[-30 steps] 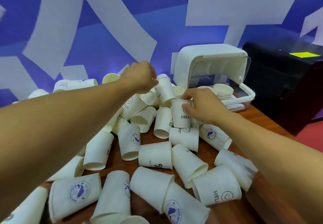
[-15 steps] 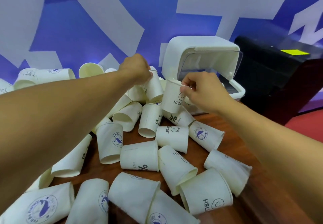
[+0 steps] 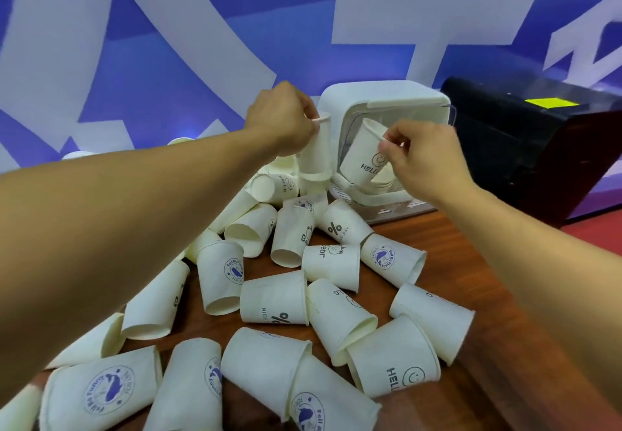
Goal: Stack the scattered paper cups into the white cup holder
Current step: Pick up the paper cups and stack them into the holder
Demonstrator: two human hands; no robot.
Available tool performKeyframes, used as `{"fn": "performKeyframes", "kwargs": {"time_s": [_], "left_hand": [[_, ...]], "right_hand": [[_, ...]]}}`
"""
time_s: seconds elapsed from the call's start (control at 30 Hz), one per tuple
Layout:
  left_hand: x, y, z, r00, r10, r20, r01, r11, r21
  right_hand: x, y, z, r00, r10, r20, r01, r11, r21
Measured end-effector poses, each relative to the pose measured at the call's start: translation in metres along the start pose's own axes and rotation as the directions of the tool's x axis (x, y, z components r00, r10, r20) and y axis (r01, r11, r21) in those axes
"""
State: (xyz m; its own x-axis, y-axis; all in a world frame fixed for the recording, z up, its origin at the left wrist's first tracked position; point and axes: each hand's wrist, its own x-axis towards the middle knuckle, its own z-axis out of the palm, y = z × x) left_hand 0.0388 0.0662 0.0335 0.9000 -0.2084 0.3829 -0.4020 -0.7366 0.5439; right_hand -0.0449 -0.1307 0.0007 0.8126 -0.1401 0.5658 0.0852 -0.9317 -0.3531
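Left hand [image 3: 282, 120]: fingers curled, pinching the rim of a plain white cup [image 3: 316, 152] held upright over the far end of the pile; I cannot tell whether its base touches the cups beneath.

Right hand [image 3: 424, 158]: thumb and fingers pinching the rim of a HELLO cup [image 3: 365, 161]; the cup is tilted, mouth up and leaning away, right in front of the opening of the white cup holder [image 3: 380, 94].

The holder stands at the far edge of the table, hood raised, clear flap showing at its right side; the pile reaches up to its base.

Scattered cups [image 3: 272, 296] lie mostly on their sides across the brown wooden table [image 3: 471, 262], many touching or overlapping; prints are a blue whale badge, a percent sign and a smiley.

Room: blue wall [image 3: 168, 43] with broad white strokes behind the table; black box [image 3: 538, 147] with a yellow label [image 3: 550, 102] just right of the holder; strip of red floor [image 3: 599, 225] below it.

Against a second ago: the HELLO cup then stood upright in the pile under my right hand, and it is now lifted and level with the holder's mouth; the left hand, then low among the cups, is also higher, with its cup raised.
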Motion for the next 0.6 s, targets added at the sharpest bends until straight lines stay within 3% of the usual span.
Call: {"fn": "performKeyframes", "kwargs": {"time_s": [0.13, 0.3, 0.6], "left_hand": [[-0.005, 0.028, 0.009, 0.989, 0.145, 0.026, -0.146, 0.989, 0.033], [-0.003, 0.052, 0.035, 0.973, 0.23, -0.012, -0.23, 0.973, 0.025], [0.01, 0.058, 0.076, 0.956, 0.292, -0.032, -0.286, 0.95, 0.126]], "right_hand": [[0.0, 0.024, -0.017, 0.991, 0.077, -0.111, -0.083, 0.995, -0.057], [0.005, 0.045, -0.033, 0.978, 0.113, -0.173, -0.137, 0.982, -0.132], [0.019, 0.069, -0.015, 0.992, 0.069, -0.106, -0.09, 0.974, -0.207]]}}
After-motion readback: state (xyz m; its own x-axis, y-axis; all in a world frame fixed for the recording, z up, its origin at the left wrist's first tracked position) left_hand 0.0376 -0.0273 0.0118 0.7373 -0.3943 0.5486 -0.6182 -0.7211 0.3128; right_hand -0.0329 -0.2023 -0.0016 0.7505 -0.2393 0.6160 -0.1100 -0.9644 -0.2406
